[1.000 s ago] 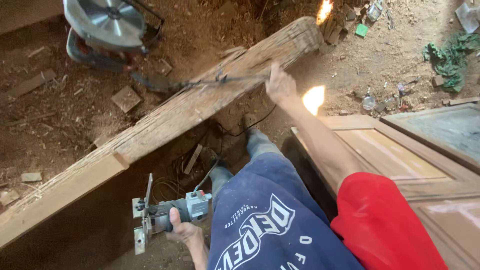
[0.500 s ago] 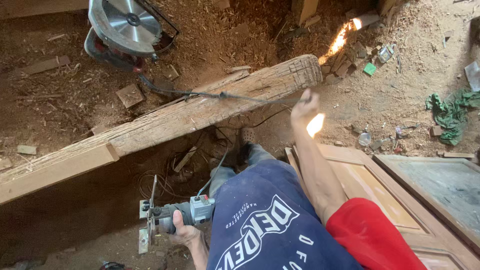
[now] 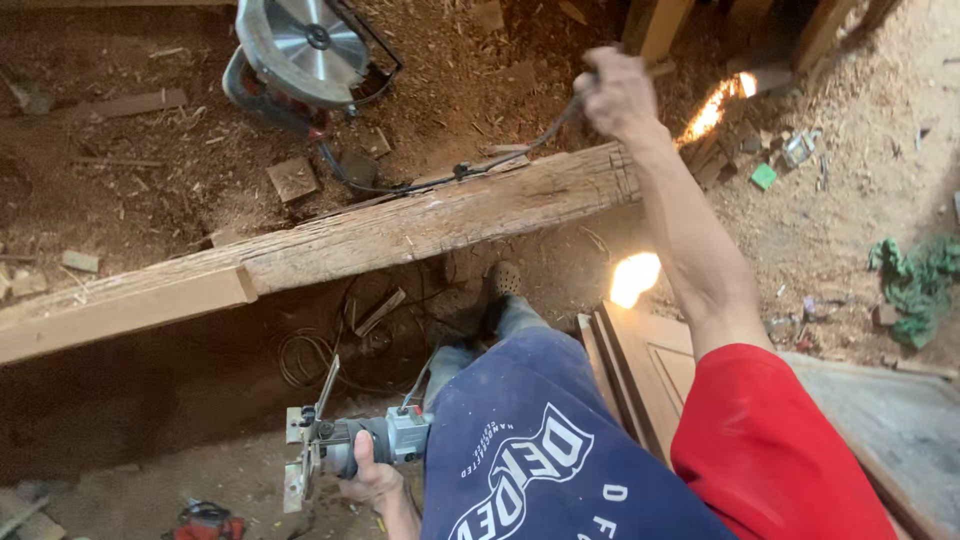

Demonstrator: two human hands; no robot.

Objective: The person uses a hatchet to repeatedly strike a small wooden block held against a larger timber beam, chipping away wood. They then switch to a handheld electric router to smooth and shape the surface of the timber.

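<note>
Wrapped tight around the body of a small grey power tool, the left hand keeps it low by the left leg, metal base plate turned outward and away from the body. Looks like a trimmer-style router, and its cord runs up from the motor end toward the knee. Just below it on the dirt sits something red, maybe another tool; too cut off at the frame edge to say.

Moving right, a long weathered timber beam lies diagonally across the sawdust floor, its left end meeting a paler, smoother board. Beyond the beam a circular saw rests blade-side up on the ground, a small wood offcut just beside it. A black cable trails from near the saw, drapes over the top of the beam and climbs to the right hand.

That right hand is raised well above the beam's far end, fingers closed around the cable, lifting it off the wood. The arm is stretched out nearly straight, red sleeve at the shoulder. A foot is planted in the shadowed dip right under the beam, so the person stands close in against it.

Further right there's a panelled door lying flat, bright sun patches on the dirt, some scattered scraps and a crumpled green rag well off by the edge.
</note>
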